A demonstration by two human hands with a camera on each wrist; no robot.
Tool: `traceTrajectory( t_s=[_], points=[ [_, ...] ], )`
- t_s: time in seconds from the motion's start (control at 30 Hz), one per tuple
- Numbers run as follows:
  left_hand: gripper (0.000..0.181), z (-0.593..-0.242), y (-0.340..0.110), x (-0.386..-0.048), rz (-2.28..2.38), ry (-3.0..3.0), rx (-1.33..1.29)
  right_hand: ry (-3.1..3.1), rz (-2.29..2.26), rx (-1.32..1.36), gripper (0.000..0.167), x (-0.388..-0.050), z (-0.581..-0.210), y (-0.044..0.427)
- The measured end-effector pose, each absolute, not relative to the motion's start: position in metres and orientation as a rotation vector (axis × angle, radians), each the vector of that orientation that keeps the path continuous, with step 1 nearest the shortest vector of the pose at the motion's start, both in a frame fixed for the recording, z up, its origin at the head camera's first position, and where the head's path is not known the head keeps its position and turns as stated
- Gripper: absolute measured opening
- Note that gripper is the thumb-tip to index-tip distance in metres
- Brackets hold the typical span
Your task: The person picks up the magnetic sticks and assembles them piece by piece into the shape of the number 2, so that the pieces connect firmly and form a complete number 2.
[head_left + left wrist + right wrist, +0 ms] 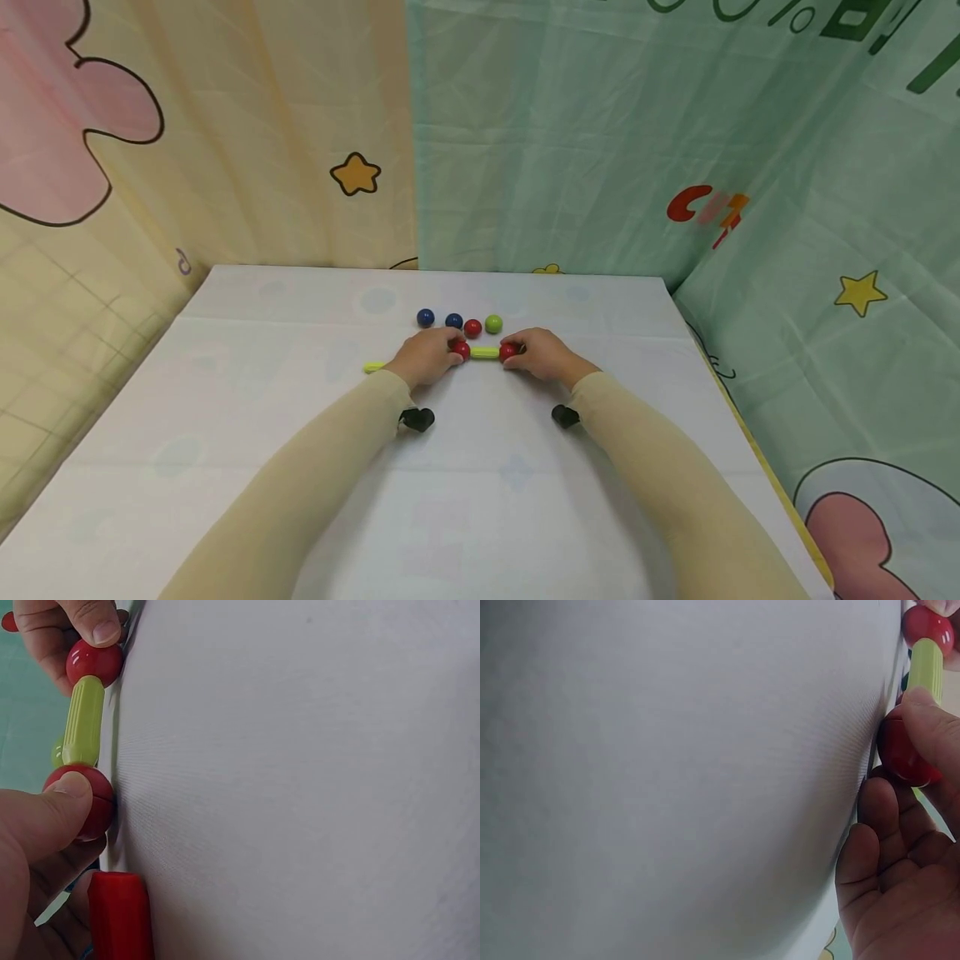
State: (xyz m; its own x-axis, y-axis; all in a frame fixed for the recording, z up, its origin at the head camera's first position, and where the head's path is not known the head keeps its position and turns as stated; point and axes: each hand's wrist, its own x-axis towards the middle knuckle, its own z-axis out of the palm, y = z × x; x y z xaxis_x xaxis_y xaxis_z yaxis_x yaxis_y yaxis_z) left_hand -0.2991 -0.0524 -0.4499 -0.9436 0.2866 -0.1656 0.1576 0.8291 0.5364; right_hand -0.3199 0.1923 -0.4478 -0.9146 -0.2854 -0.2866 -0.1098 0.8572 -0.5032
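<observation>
Clock positions as on the head view, centred on the joined piece [485,353] unless noted. All round, printed cloth: beige panel [277,125] toward 11 o'clock; green panel [540,150] toward 1 o'clock and onward to 3. Beneath, a white-covered table [450,517], with the joined piece toward its 12 o'clock edge. Left sleeve [292,492], beige, running in from 8 o'clock; right sleeve [675,483], likewise beige, from 4 o'clock.

Left hand [423,358] at 9 o'clock: thumb and fingertips drawn narrow, pinching the left red ball [461,351]. Right hand [542,354] at 3 o'clock: thumb and fingertip narrow about the right red ball [508,352]; lower fingers loosely bent beside it in the right wrist view.

Within the joined piece, central rod [84,720]: yellow-green, ribbed, between the two gripped balls, one end against each. Second yellow-green rod [372,367] farther out at 9 o'clock, partly covered by the left hand. Red rod [121,915] toward 7 o'clock of the left wrist view, near the left hand; contact impossible to tell.

At the cuffs, left black wrist piece [417,419] between 7 and 8 o'clock; right black wrist piece [566,416] at 4.

Smallest, in a loose row: first blue ball [425,317] at 10 o'clock, second blue ball [453,320] between 10 and 11, loose red ball [472,328] at 11, green ball [492,324] at 12.
</observation>
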Motion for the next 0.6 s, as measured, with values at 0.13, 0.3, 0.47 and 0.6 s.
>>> traceTrajectory(
  t_s=[0.13,0.3,0.47,0.6],
  points=[
    [0.043,-0.4514,-0.052,-0.2991,0.798,2.768,0.331,2.667,-0.704,-0.275,0.05,-0.3206,-0.4478,0.1926],
    [0.043,-0.4517,-0.0522,-0.2987,0.809,2.768,0.322,2.661,-0.716,-0.269,0.05,-0.3213,-0.448,0.1925],
    [0.042,-0.4525,-0.0523,-0.2977,0.813,2.776,0.327,2.663,-0.714,-0.265,0.051,-0.3212,-0.4483,0.1921],
    [0.042,-0.4525,-0.0525,-0.2966,0.817,2.78,0.336,2.668,-0.702,-0.268,0.051,-0.3209,-0.4486,0.1917]
  ],
)
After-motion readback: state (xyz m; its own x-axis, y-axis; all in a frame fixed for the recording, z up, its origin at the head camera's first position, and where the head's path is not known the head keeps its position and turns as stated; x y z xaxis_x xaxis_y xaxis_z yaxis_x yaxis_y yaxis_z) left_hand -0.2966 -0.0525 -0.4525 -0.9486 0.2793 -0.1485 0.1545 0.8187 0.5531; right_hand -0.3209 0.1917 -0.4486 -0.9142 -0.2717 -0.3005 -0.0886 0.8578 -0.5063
